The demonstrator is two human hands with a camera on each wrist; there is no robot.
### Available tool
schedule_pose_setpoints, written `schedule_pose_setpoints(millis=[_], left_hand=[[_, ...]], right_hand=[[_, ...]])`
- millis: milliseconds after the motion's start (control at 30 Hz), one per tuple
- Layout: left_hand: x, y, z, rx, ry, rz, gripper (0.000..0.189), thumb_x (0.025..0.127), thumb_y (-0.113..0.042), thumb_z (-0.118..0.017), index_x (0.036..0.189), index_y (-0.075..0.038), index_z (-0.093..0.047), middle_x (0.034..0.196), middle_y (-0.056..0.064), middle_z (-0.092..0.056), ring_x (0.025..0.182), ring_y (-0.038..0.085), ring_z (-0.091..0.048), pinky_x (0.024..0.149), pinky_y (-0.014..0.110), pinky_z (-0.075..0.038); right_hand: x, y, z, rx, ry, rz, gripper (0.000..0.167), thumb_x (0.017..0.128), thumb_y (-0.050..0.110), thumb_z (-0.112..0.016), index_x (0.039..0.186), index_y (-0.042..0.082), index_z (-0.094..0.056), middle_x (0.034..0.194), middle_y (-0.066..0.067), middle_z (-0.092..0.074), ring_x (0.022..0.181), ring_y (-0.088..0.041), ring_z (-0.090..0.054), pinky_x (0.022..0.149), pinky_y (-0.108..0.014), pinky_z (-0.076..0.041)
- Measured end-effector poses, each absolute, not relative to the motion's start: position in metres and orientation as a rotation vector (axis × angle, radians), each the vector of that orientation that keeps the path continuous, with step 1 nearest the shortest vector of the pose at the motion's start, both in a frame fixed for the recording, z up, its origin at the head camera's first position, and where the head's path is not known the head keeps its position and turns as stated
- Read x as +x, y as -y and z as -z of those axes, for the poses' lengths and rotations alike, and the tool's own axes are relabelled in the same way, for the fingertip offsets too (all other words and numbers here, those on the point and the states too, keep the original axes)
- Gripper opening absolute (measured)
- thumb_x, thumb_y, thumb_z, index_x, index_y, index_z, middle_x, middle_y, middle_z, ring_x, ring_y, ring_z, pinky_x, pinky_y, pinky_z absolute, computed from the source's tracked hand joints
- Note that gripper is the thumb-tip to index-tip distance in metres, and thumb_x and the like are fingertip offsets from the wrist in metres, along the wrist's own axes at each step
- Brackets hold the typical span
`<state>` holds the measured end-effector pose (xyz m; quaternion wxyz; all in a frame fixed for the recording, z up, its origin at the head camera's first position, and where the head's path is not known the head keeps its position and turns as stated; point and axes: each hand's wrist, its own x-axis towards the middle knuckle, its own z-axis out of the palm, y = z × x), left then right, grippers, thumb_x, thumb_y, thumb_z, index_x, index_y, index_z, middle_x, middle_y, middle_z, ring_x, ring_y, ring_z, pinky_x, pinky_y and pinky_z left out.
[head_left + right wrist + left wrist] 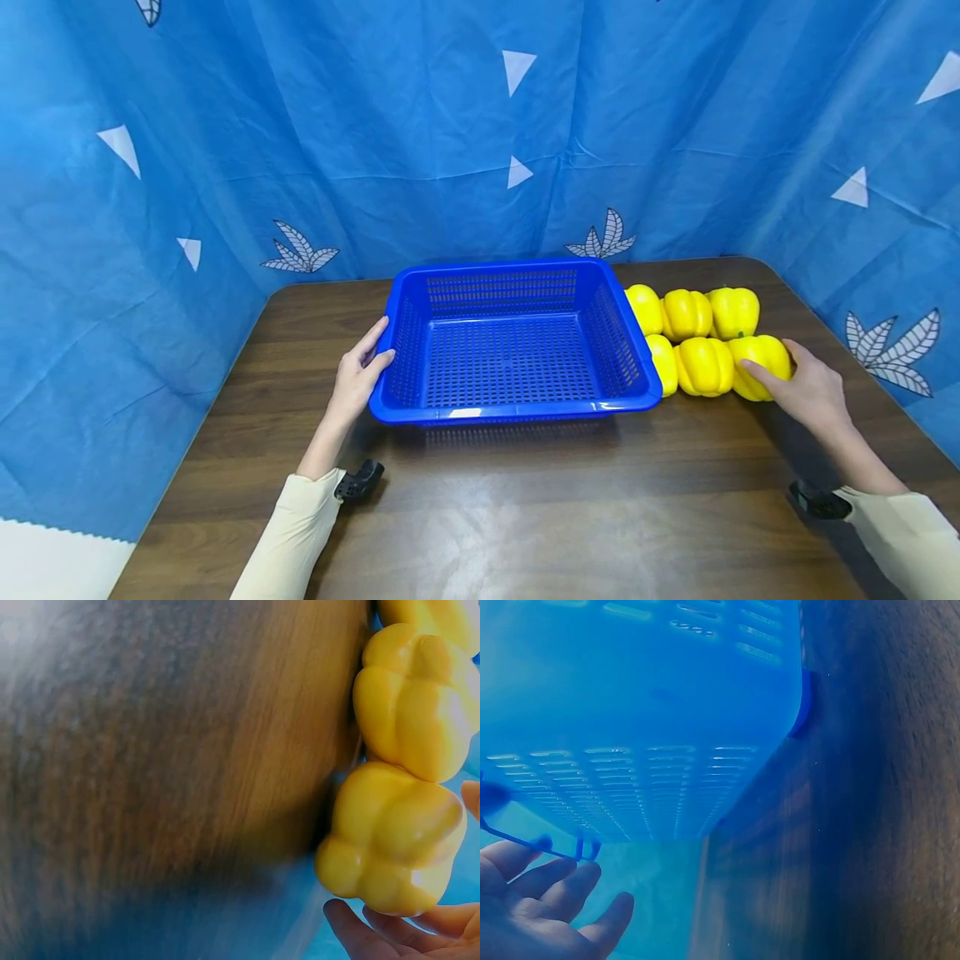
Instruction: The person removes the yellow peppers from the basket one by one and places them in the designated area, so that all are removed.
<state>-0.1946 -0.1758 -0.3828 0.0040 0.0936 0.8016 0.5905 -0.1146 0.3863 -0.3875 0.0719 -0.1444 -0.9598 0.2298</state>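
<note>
A blue plastic basket (517,412) with slotted walls stands on the table. At its left rim is my left hand (356,379), with the thumb over the rim and the fingers along the outside. From below, the left wrist view shows those fingers (574,889) under the rim of the basket (652,697). My right hand (813,387) holds the nearest, rightmost yellow bell pepper (765,358) between thumb and fingers. In the right wrist view, fingertips (345,919) meet the underside of that bell pepper (397,840), and the thumb is at the right edge.
More yellow bell peppers (705,367) sit close together in two rows, right of the basket, which partly hides the leftmost ones. The brown wooden table (510,508) extends in front. A blue patterned curtain (450,125) hangs behind and at both sides.
</note>
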Motion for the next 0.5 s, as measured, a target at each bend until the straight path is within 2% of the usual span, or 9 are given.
schedule_pose_setpoints(millis=[233, 367, 500], left_hand=[[-0.195, 0.179, 0.38, 0.274, -2.482, -1.823, 0.053, 0.098, -0.015, -0.046, 0.148, -0.014, -0.03, 0.154, 0.017, -0.029, 0.137, 0.038, -0.037, 0.105, 0.051, -0.038], [-0.198, 0.181, 0.376, 0.286, -2.52, -1.748, 0.051, 0.099, -0.021, -0.044, 0.148, -0.015, -0.029, 0.154, 0.016, -0.029, 0.138, 0.037, -0.035, 0.109, 0.052, -0.035], [-0.202, 0.188, 0.366, 0.349, -2.621, -1.644, 0.05, 0.101, -0.024, -0.039, 0.148, -0.011, -0.028, 0.154, 0.015, -0.028, 0.141, 0.034, -0.031, 0.114, 0.049, -0.029]], right_hand=[[-0.117, -0.387, 0.388, -0.411, 2.89, -0.707, 0.082, 0.094, 0.045, -0.048, 0.138, -0.018, -0.021, 0.125, -0.045, -0.038, 0.098, -0.051, -0.041, 0.078, -0.06, -0.041], [-0.117, -0.385, 0.382, -0.385, 2.874, -0.687, 0.078, 0.095, 0.04, -0.046, 0.139, -0.018, -0.018, 0.133, -0.046, -0.031, 0.114, -0.057, -0.034, 0.094, -0.068, -0.033], [-0.115, -0.384, 0.373, -0.338, 2.822, -0.702, 0.071, 0.097, 0.03, -0.045, 0.141, -0.016, -0.016, 0.141, -0.043, -0.022, 0.129, -0.058, -0.022, 0.105, -0.07, -0.021]])
